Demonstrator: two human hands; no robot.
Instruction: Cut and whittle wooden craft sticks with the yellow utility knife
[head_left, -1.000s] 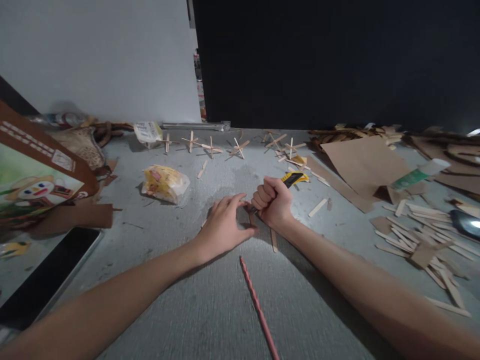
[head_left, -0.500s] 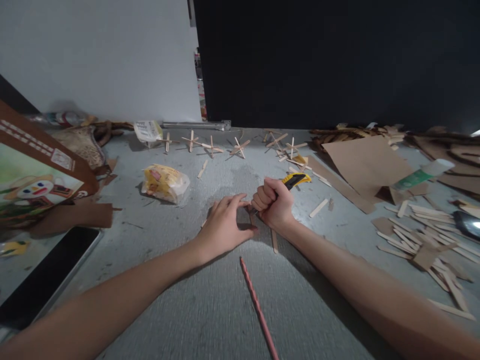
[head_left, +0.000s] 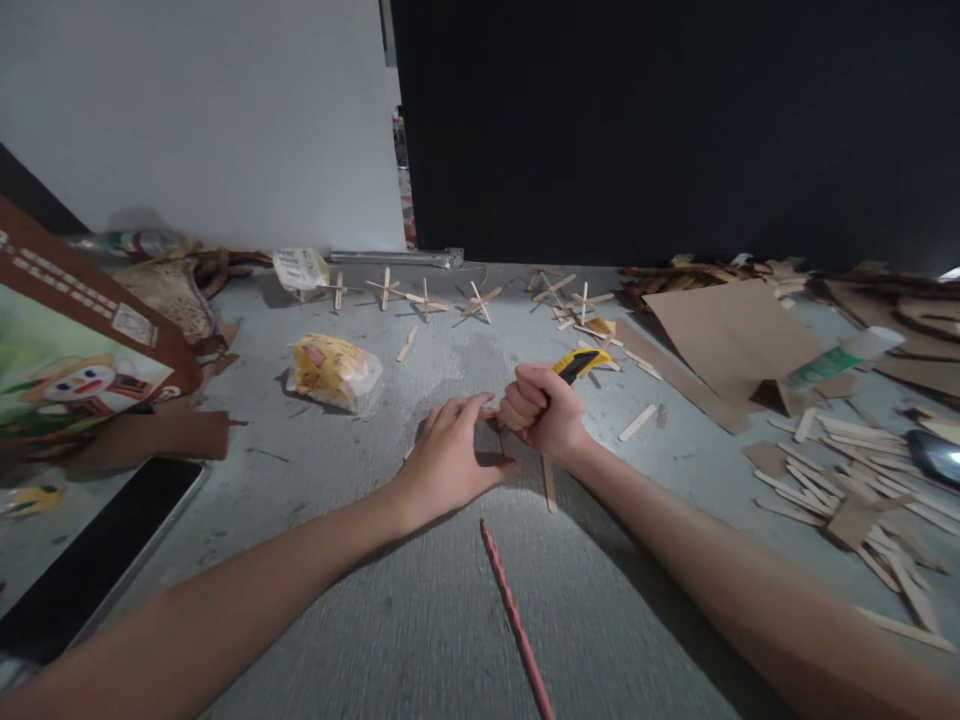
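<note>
My right hand [head_left: 546, 408] is wrapped in a fist round a utility knife [head_left: 583, 364] with a yellow and black handle. The knife's handle sticks up out of the top of the fist, and the blade end is down by the table, mostly hidden. My left hand [head_left: 450, 450] rests on the table, its thumb and forefinger curved round a small wooden craft stick [head_left: 504, 440] beside the right fist. Part of that stick is covered by the fingers. Another craft stick [head_left: 550, 485] pokes out from under my right wrist. A pinkish twisted pencil-like rod [head_left: 514, 610] lies nearer me.
Several crossed-stick pieces [head_left: 480, 302] stand in a row at the back. A yellow packet [head_left: 334, 372] and a phone [head_left: 97, 560] lie left, near a brown bag [head_left: 82, 340]. At right are loose sticks [head_left: 862, 490], cardboard [head_left: 727, 335] and a glue stick [head_left: 847, 358].
My right fist and the knife have shifted slightly left, and the knife's handle has tipped a little. The left hand stays nearly in place; the whole view has moved slightly.
</note>
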